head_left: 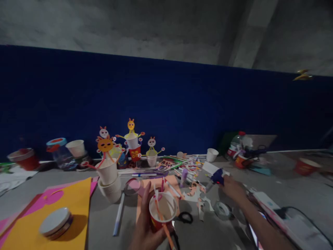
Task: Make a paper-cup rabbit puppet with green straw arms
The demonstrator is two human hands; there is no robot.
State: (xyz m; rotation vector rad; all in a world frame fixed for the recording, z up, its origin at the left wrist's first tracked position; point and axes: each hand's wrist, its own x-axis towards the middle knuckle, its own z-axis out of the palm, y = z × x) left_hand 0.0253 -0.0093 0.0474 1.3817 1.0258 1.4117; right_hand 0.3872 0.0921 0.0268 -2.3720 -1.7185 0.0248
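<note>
My left hand [147,222] is wrapped round a red and white paper cup [162,211], its open mouth tilted toward me. An orange strip [166,229] and a pale one cross the rim of this cup. Out to the right, my right hand [231,187] grips a dark blue glue gun [218,176]; blur hides its fine detail. Under the left hand's cup lies a sheet of peach paper [145,184] with a marker on it. A black ring-shaped band [185,217] and a roll of clear tape [222,210] lie between the two hands.
Paper-cup figures with animal faces [105,146] stand at the back left. Yellow paper [78,194] bears a round lidded tub [56,222]. Loose pens and strips [179,163] crowd the middle. A bottle [236,142] and a red cup [307,166] stand right; a black cable [301,211] curves nearby.
</note>
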